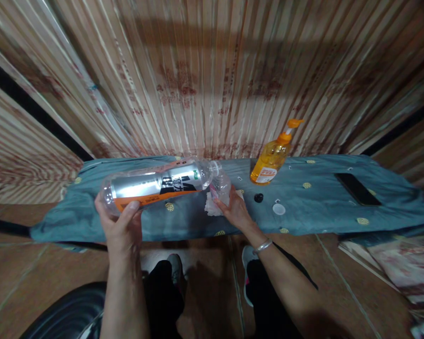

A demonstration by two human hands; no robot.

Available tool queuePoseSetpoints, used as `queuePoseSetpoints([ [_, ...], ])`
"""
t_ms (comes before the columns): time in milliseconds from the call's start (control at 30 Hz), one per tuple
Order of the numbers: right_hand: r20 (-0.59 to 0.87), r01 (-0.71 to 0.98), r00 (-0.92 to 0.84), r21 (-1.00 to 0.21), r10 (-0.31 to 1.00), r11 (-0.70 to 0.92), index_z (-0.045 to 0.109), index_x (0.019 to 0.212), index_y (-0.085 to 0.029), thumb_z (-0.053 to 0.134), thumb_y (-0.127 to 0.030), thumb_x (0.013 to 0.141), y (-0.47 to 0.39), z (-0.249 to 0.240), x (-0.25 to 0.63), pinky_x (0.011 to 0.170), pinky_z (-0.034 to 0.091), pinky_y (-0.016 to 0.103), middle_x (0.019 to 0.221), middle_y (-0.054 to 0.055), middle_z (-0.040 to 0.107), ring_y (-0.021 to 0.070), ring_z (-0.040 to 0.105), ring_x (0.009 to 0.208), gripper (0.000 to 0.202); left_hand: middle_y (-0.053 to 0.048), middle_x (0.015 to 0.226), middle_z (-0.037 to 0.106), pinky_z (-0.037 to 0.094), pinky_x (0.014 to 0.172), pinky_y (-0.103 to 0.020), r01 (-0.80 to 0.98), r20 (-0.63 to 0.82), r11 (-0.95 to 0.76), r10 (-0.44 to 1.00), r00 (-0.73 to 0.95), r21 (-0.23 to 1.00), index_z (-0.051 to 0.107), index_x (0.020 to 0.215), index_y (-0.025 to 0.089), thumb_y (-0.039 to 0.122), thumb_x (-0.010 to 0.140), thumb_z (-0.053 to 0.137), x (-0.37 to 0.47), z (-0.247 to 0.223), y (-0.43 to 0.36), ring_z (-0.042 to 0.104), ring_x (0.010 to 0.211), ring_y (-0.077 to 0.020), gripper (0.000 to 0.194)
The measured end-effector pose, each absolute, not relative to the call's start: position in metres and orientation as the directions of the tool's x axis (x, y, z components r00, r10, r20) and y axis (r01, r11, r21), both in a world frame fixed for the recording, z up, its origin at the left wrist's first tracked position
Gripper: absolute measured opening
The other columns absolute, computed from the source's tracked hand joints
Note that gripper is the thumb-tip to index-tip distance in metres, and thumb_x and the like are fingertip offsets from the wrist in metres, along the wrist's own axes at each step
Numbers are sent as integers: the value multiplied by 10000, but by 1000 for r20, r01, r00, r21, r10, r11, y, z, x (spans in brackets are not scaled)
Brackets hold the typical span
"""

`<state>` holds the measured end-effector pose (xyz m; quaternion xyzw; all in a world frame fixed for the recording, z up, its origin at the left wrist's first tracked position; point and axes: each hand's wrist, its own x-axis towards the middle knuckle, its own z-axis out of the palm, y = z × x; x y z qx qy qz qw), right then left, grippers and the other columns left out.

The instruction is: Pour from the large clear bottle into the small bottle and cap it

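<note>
My left hand [122, 219] is wrapped round the base of a large clear plastic bottle [155, 186] with a silver, black and orange label. The bottle lies tilted nearly level, its mouth pointing right. At that mouth is a smaller clear plastic bottle [223, 181], which my right hand [233, 207] grips with closed fingers. The two necks meet or nearly touch; I cannot tell whether liquid passes between them. Beneath the small bottle a white paper tissue [214, 207] lies on the cloth.
A pump bottle of yellow-orange liquid [270, 160] stands right of my hands. Near it lie a black cap [258, 197] and a whitish disc [279, 209]. A dark phone [356, 189] rests farther right on the blue-green cloth [318, 212]. A striped curtain [205, 94] hangs behind.
</note>
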<state>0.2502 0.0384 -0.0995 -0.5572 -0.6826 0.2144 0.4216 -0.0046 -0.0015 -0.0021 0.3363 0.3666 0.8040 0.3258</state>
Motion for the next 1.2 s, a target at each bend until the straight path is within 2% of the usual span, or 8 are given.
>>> queuePoseSetpoints([
  [233, 336, 550, -15, -784, 942, 288, 451, 1349, -116, 627, -381, 846, 38, -98, 249, 999, 507, 479, 1267, 197, 646, 329, 621, 1193, 595, -4, 1048, 653, 580, 803, -344, -257, 319, -520, 772, -549, 815, 653, 1038, 287, 162, 450, 861, -5, -2, -2, 624, 932, -172, 636],
  [367, 334, 550, -11, -785, 942, 285, 449, 1350, -100, 620, -404, 854, 38, -99, 249, 990, 509, 492, 1264, 211, 643, 342, 625, 1182, 607, 6, 1017, 648, 582, 774, -317, -274, 309, -522, 770, -558, 807, 658, 1031, 282, 149, 435, 869, -6, -3, -2, 625, 900, -161, 646],
  [633, 346, 537, -16, -789, 938, 300, 445, 1362, -140, 629, -385, 855, 38, -100, 250, 987, 512, 486, 1272, 186, 644, 328, 624, 1185, 592, -5, 1008, 645, 567, 650, -230, -266, 315, -523, 771, -554, 810, 667, 1031, 284, 156, 447, 867, -4, -2, -1, 623, 898, -162, 630],
  [967, 363, 525, -15, -790, 932, 317, 453, 1362, -174, 627, -373, 864, 38, -101, 249, 988, 518, 446, 1272, 144, 653, 296, 630, 1182, 564, 0, 1026, 644, 582, 639, -243, -290, 299, -525, 768, -566, 800, 670, 1051, 307, 145, 434, 874, -5, -4, -1, 631, 895, -165, 669],
  [1200, 340, 529, -22, -794, 940, 299, 428, 1389, -157, 629, -366, 864, 38, -101, 249, 1001, 510, 454, 1296, 155, 638, 299, 620, 1196, 600, 10, 1009, 645, 582, 647, -244, -289, 300, -522, 772, -561, 802, 670, 1052, 314, 132, 444, 865, -4, -3, -2, 631, 890, -159, 664],
])
